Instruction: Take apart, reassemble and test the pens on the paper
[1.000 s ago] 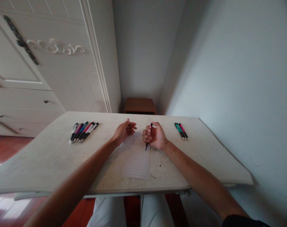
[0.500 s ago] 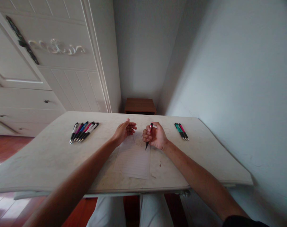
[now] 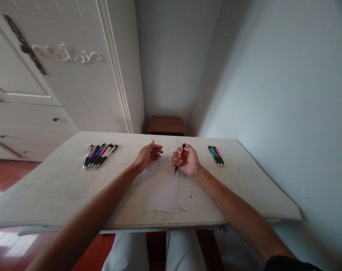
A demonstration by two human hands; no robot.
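My right hand [image 3: 188, 161] is closed around a pen [image 3: 183, 149] with a dark pink barrel and black ends. The pen is tilted, its tip pointing down toward the right edge of a lined sheet of paper [image 3: 159, 192]. At the sheet's upper left, my left hand [image 3: 149, 156] rests on its side with the fingers loosely curved and apart, holding nothing. To the left lies a fanned group of several pens [image 3: 99, 156] in white, purple, blue and pink. On the right are a few pens [image 3: 216, 156], green and pink with black grips, side by side.
The white table [image 3: 60, 192] has worn spots and small brown marks near its front edge. A white cabinet [image 3: 83, 101] stands at the left, a grey wall [image 3: 286, 113] at the right. Behind the table is a low brown wooden stand [image 3: 167, 124].
My right hand has shifted slightly, and the pen in it leans a little more to the right. My left hand stays in the same place.
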